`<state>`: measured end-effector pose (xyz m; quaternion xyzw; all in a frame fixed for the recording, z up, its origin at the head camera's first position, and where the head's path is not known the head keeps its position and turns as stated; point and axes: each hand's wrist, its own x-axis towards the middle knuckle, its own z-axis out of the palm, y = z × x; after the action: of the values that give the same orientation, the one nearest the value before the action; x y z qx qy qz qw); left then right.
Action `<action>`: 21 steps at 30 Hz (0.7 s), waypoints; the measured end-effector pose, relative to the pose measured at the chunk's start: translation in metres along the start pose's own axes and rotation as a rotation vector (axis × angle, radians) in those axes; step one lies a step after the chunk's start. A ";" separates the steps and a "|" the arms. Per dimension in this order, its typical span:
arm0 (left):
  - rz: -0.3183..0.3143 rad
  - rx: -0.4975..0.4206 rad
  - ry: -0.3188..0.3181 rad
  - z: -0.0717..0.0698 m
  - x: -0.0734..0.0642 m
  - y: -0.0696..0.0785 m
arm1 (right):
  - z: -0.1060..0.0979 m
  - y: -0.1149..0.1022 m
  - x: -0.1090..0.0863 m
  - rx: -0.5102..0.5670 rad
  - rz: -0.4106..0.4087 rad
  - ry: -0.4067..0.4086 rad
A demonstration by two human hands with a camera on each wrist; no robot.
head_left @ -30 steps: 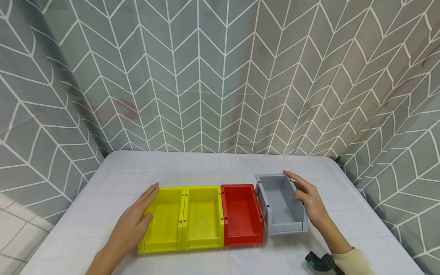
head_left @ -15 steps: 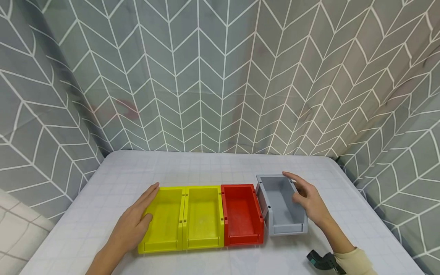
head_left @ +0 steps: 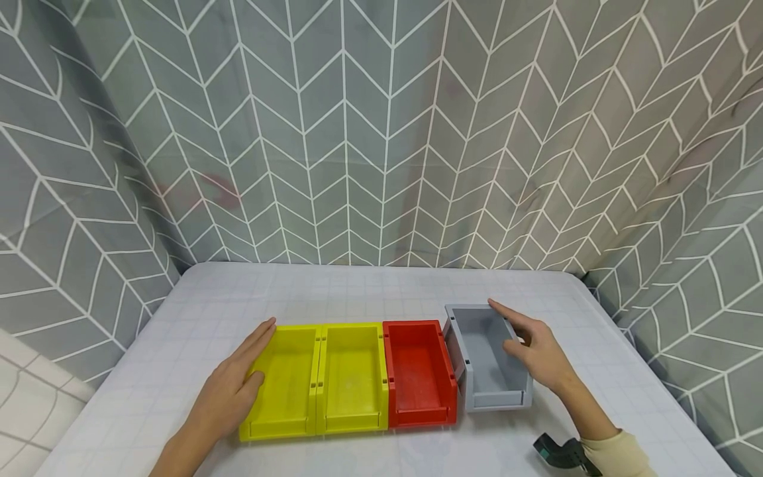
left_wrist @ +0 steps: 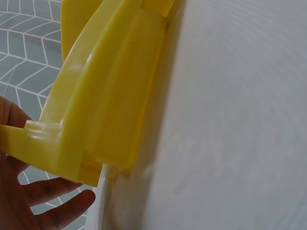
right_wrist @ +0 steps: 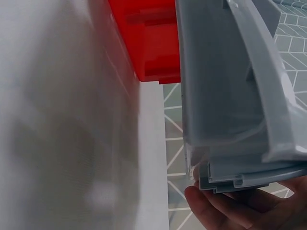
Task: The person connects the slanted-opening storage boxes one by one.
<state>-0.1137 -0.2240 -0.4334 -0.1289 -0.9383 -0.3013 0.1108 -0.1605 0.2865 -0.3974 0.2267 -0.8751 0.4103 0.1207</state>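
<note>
Two yellow storage bins, a red one and a grey one stand side by side in the head view. My left hand point(head_left: 229, 381) holds the side wall of the leftmost yellow bin point(head_left: 286, 387), thumb inside and fingers along the outside. The second yellow bin point(head_left: 353, 381) adjoins it, then the red bin point(head_left: 420, 371). At the row's right end, my right hand point(head_left: 542, 354) pinches the right wall of the grey bin point(head_left: 489, 361), thumb over the rim. From the right wrist, the grey bin point(right_wrist: 216, 81) hangs above the table, beside the red bin point(right_wrist: 158, 48).
The bins are over a white table point(head_left: 357, 291) with rounded far corners. A grey chevron-patterned curtain point(head_left: 369, 132) hangs behind and at both sides. A black device point(head_left: 563, 454) is strapped on the right wrist.
The grey bin has shifted slightly toward the front edge with the right hand. Left hand, yellow bins and red bin have stayed in place.
</note>
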 end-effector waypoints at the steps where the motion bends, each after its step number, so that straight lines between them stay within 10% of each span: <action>1: -0.001 0.001 -0.001 0.000 0.000 0.000 | 0.000 -0.001 0.000 -0.008 0.005 -0.002; 21: -0.001 -0.002 0.005 0.001 0.000 0.000 | -0.003 -0.010 0.003 -0.078 0.112 -0.036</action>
<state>-0.1138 -0.2236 -0.4345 -0.1276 -0.9378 -0.3026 0.1131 -0.1578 0.2820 -0.3881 0.1796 -0.9038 0.3777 0.0905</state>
